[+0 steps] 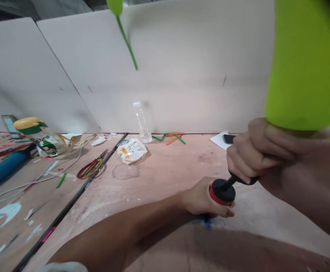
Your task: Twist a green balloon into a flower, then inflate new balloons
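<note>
My left hand [200, 198] wraps around the red barrel of a balloon pump [223, 190], just above the table. From its black cap a dark rod runs up to my right hand [255, 151]. That hand is closed around the pump's black handle end and the neck of an inflated lime-green balloon [306, 68]. The balloon fills the upper right and leaves the view at the top. A thin green balloon tail [127, 43] hangs from a lime bulge at the top; whether it belongs to the same balloon is out of view.
A clear bottle [142, 122] stands against the white panel [195, 56]. Near it lie a plastic packet [132, 150], orange and green strips [172, 138] and a phone [228, 139]. Scissors [91, 168], a cable [68, 169], a yellow-lidded jug [47, 141] and a blue pump [6, 169] are left.
</note>
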`<state>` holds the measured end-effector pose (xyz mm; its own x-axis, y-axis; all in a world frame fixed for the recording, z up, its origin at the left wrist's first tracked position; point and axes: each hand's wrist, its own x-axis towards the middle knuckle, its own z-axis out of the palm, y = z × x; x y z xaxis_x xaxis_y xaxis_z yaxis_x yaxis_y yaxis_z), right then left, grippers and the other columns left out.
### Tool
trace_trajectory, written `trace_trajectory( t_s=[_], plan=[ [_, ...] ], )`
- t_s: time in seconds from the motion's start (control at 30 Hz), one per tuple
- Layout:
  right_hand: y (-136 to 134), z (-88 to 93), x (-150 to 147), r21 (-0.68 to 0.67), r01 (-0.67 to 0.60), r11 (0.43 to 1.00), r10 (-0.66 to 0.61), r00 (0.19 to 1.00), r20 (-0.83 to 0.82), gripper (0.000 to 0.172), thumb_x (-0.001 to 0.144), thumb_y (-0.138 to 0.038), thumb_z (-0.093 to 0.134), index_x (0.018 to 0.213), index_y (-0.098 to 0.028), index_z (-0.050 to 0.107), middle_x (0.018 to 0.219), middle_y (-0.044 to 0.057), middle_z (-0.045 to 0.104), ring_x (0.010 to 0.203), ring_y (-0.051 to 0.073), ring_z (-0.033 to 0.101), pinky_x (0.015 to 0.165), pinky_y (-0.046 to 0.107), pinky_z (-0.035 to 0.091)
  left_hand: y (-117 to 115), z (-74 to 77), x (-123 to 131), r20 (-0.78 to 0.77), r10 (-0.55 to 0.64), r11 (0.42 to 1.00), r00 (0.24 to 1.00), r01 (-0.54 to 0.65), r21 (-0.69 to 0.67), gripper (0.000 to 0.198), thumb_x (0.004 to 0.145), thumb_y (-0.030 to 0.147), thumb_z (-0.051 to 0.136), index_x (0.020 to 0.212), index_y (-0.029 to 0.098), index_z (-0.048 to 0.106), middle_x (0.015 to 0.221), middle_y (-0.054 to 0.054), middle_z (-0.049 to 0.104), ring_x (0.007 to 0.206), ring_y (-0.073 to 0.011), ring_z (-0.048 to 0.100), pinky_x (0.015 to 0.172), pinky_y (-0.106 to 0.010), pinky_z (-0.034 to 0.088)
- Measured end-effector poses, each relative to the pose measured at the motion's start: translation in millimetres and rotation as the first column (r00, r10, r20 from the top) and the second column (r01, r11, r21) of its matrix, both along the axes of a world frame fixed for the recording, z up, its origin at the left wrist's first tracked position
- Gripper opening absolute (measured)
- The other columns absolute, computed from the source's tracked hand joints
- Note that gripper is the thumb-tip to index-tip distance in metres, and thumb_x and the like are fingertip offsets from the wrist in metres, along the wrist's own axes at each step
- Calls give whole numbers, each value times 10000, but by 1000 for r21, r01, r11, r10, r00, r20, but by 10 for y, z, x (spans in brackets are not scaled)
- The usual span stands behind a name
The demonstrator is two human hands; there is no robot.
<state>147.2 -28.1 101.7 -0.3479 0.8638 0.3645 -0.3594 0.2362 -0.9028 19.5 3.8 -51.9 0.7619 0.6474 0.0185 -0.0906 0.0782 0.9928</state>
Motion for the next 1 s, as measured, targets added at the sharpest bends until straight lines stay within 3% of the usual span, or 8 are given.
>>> trace_trajectory(
  t_s=[0.17, 0.3, 0.4, 0.6, 0.67, 0.83, 0.93, 1.0],
  plan=[
    [75, -506, 35, -28, -182, 983, 184, 963, 198, 445, 937, -344, 611, 578, -222, 377, 544, -44, 300, 496, 119, 274, 481, 323, 229, -9, -3, 25, 29, 33, 998, 999, -35, 51, 344, 549, 253, 877, 657, 152, 567, 670, 17, 537, 611, -94, 461, 530, -235, 369],
    [75, -795, 41, -7, -182, 983, 182, 980, 84, 428, 958, -337, 533, 594, -224, 339, 557, -41, 297, 506, 124, 290, 492, 322, 225, 10, -13, 56, 79, 10, 994, 997, -18, 110, 335, 557, 229, 873, 618, 149, 554, 663, 19, 531, 622, -96, 459, 540, -236, 371],
    [42, -677, 7, -7, -139, 990, 140, 989, 51, 446, 939, -299, 547, 576, -223, 299, 538, -47, 267, 480, 115, 272, 470, 312, 216, 26, -39, 61, 75, -1, 999, 997, -2, 36, 350, 534, 258, 891, 639, 148, 575, 667, 12, 550, 623, -105, 483, 540, -238, 384],
    [16, -102, 36, -11, -89, 996, 88, 994, -67, 492, 901, -281, 617, 545, -218, 283, 511, -60, 197, 445, 105, 189, 429, 310, 226, 45, -75, 51, -6, 24, 999, 1000, -24, -30, 454, 412, 301, 962, 699, 132, 654, 674, 0, 590, 615, -108, 502, 538, -236, 404],
    [31, -72, 68, 22, -95, 995, 97, 992, -75, 477, 945, -320, 583, 562, -225, 317, 516, -56, 229, 451, 115, 220, 438, 311, 264, 41, -74, 53, -6, 21, 1000, 1000, -21, -20, 454, 413, 316, 965, 677, 133, 644, 649, 9, 578, 609, -104, 493, 538, -234, 396],
    [102, -613, 136, -33, -124, 992, 128, 969, 210, 383, 953, -412, 630, 666, -222, 463, 611, -22, 424, 553, 132, 363, 504, 301, 301, 29, -53, 86, 48, 41, 999, 998, -42, 24, 481, 422, 351, 960, 629, 143, 579, 665, 22, 570, 615, -95, 494, 547, -238, 392],
    [118, -928, 144, -57, -188, 980, 195, 968, 159, 436, 989, -442, 542, 647, -226, 378, 605, -30, 359, 545, 129, 334, 514, 309, 294, 39, -29, 96, 79, 19, 995, 997, -27, 97, 487, 445, 341, 957, 577, 148, 530, 650, 26, 540, 624, -94, 477, 539, -236, 371],
    [103, -940, 141, -19, -244, 970, 244, 959, 144, 449, 997, -475, 501, 645, -226, 374, 603, -27, 347, 539, 129, 320, 501, 312, 270, 53, -23, 87, 61, 0, 994, 998, -7, 108, 492, 420, 350, 963, 590, 142, 551, 669, 19, 557, 647, -103, 494, 559, -240, 387]
  ],
)
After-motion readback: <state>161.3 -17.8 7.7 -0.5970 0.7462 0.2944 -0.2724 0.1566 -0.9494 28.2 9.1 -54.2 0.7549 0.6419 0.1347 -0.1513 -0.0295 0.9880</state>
